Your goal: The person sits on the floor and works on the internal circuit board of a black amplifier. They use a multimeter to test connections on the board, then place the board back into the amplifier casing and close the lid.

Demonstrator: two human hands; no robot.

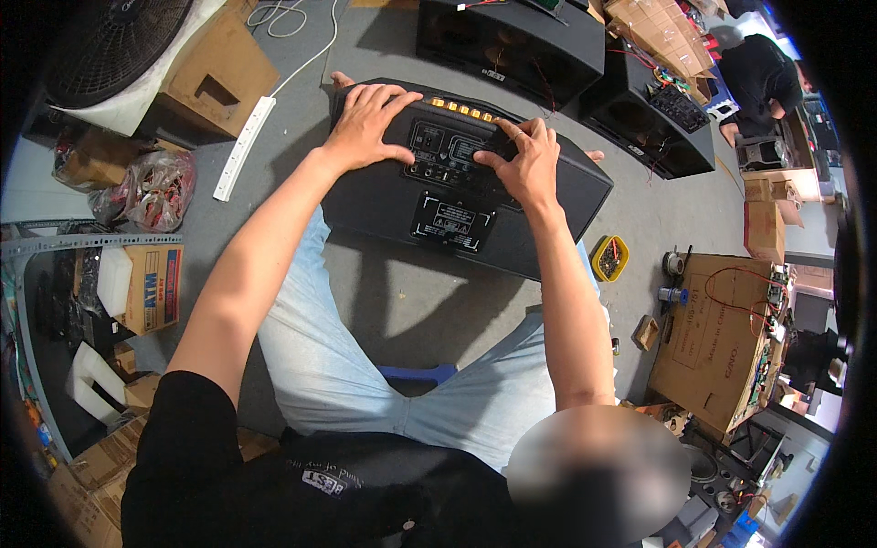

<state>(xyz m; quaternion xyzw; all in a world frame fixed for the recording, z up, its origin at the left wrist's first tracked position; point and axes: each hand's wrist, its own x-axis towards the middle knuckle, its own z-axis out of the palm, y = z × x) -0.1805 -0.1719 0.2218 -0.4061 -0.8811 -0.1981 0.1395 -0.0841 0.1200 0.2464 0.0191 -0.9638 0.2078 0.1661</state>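
A black speaker cabinet [562, 196] lies across in front of my knees, its back side up. Set into it is a black control panel [445, 151] with a row of gold knobs [463, 110] along its far edge. My left hand [367, 128] rests on the panel's left end, fingers spread over the far edge and thumb on the panel face. On the right end, my right hand [525, 164] presses with its thumb on the panel and its slightly bent fingers apart near the last knob. A printed label plate [453, 221] sits on the cabinet nearer me.
Two more black speakers [507, 55] stand beyond, loose wires on them. A yellow bowl [610, 258] of small parts is on the floor at right, near a large cardboard box [708, 338]. A white power strip [245, 149] lies at left. Another person [758, 78] is far right.
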